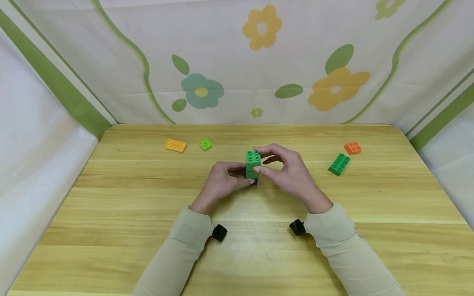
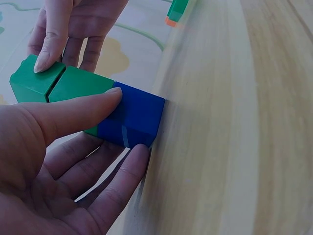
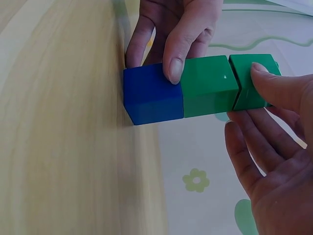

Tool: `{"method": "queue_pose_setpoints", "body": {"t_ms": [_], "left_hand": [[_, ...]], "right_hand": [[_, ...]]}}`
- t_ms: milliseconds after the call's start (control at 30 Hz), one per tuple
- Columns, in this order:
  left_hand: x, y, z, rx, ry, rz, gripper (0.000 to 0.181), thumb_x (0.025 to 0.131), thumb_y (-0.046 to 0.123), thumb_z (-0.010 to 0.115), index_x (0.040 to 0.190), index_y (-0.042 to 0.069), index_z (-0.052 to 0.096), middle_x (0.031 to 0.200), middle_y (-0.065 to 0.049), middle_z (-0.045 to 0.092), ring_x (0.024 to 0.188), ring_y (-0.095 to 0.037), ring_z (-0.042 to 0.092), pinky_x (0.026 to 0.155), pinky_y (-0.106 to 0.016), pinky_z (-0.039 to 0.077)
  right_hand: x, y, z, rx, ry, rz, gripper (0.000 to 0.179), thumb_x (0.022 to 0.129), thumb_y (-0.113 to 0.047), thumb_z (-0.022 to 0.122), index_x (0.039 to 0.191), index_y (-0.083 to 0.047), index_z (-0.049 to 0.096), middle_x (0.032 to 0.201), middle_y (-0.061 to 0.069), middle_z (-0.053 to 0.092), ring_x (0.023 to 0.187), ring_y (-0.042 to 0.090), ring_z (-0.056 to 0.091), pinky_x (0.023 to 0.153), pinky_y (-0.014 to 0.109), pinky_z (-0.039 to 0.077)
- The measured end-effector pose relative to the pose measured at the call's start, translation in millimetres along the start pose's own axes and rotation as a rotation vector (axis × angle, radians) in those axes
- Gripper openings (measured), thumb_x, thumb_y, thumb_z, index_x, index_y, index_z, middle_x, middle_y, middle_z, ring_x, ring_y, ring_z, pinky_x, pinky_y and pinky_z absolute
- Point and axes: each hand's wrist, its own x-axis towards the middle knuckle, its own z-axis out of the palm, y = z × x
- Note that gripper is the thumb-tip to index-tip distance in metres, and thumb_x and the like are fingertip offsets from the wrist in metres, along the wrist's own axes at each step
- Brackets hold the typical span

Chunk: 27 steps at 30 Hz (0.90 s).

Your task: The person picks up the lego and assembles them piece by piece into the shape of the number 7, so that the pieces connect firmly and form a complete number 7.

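Note:
Between the two hands, a tower of three toy building bricks stands upright on the wooden table. Its base is a blue brick (image 2: 139, 107), with a green brick (image 3: 208, 90) directly on top. The uppermost green brick (image 1: 253, 156) shows its studs in the head view; a thin dark gap runs between it and the brick below. My left hand (image 1: 221, 179) holds the lower part, its thumb across the seam of blue and green. My right hand (image 1: 290, 168) pinches the uppermost brick between thumb and fingers.
At the back left of the wooden table (image 1: 122, 205) lie a yellow-orange brick (image 1: 175, 145) and a small lime brick (image 1: 205, 144). On the right, a longer green brick (image 1: 339, 164) lies near an orange brick (image 1: 352, 148). A flower-patterned cloth (image 1: 229, 49) hangs behind the table.

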Motion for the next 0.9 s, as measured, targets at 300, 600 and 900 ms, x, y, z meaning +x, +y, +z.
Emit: {"method": "queue_pose_setpoints", "body": {"t_ms": [300,600,900], "left_hand": [[0.3,-0.7,0.1,0.001,0.002,0.005,0.040,0.087,0.012,0.090,0.126,0.009,0.080,0.122,-0.008,0.081,0.118,-0.026,0.075,0.110,-0.050,0.056],[0.6,-0.6,0.4,0.012,0.004,0.004,0.041,0.087,0.014,0.091,0.126,0.010,0.080,0.121,-0.007,0.082,0.117,-0.026,0.075,0.110,-0.050,0.056],[2.1,-1.7,1.3,0.007,0.003,0.014,0.040,0.087,0.014,0.091,0.125,0.011,0.081,0.120,-0.006,0.082,0.116,-0.026,0.076,0.110,-0.051,0.056]], "right_hand": [[-0.6,1.7,0.1,-0.003,0.001,0.007,0.039,0.092,-0.004,0.084,0.129,-0.010,0.074,0.130,0.006,0.077,0.110,0.023,0.075,0.101,0.049,0.062],[-0.6,0.1,0.4,-0.039,-0.002,-0.006,0.040,0.092,-0.002,0.084,0.131,-0.011,0.074,0.130,0.007,0.077,0.109,0.027,0.076,0.099,0.052,0.062],[0.3,-0.1,0.9,-0.068,-0.001,-0.022,0.041,0.092,-0.002,0.084,0.131,-0.012,0.075,0.131,0.006,0.078,0.109,0.026,0.077,0.092,0.061,0.061]]}}
